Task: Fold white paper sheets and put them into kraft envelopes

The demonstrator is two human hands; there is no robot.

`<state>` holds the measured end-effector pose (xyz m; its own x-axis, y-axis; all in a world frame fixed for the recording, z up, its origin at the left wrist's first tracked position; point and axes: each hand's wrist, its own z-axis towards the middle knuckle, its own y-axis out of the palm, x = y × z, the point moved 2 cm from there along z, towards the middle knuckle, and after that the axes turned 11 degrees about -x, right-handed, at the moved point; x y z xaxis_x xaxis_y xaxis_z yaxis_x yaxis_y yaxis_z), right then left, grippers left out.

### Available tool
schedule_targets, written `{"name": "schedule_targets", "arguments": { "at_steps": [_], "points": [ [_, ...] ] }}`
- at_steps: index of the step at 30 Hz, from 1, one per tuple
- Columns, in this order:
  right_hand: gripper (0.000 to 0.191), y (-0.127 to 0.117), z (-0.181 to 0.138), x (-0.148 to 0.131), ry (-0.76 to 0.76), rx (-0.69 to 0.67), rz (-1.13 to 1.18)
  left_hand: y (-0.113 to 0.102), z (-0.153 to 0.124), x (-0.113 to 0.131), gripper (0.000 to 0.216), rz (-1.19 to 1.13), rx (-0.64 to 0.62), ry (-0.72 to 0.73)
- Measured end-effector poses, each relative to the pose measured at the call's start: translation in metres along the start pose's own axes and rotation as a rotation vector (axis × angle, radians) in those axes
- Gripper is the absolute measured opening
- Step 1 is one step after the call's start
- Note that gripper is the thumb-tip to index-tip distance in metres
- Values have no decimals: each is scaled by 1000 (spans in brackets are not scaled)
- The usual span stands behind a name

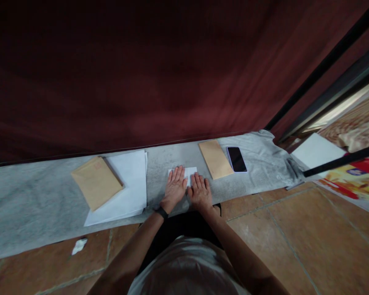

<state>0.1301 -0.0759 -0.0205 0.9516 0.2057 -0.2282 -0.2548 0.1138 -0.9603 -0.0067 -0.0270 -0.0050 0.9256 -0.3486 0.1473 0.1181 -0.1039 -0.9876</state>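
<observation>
A small white sheet of paper [190, 170], which looks folded, lies on the grey cloth [160, 162] in front of me. My left hand [174, 186] rests flat across its left part, fingers stretched forward. On its right edge lies my right hand [200, 191], also flat with the fingers extended. Both palms face down, and they cover much of the paper. Just to the right is a single brown envelope [215, 159]. Farther left, a stack of brown envelopes [96, 182] sits on a pile of larger white sheets [132, 176].
A phone [237, 159] lies beside the right envelope. The cloth covers a long, narrow surface against a dark red wall [172, 82]. Black metal bars [320, 69] and a colourful box [356, 180] stand at the right. A crumpled white scrap [79, 246] is on the tiled floor [283, 233].
</observation>
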Motion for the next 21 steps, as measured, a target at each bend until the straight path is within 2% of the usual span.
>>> {"name": "schedule_targets", "arguments": {
  "at_steps": [2, 5, 10, 16, 21],
  "points": [
    [55, 1, 0, 1, 1, -10, -1, 2, 4, 12, 57, -17, -40, 70],
    [55, 2, 0, 1, 3, -38, 1, 5, 6, 18, 58, -22, -51, 80],
    [55, -1, 1, 0, 18, -42, 21, 5, 1, 5, 60, -4, -26, 66],
    [57, -4, 1, -1, 24, -46, 32, 5, -5, -14, 62, 11, -18, -36],
    [56, -7, 0, -1, 23, -67, 36, 8, -7, -20, 63, 22, -4, -70]
  ]
}}
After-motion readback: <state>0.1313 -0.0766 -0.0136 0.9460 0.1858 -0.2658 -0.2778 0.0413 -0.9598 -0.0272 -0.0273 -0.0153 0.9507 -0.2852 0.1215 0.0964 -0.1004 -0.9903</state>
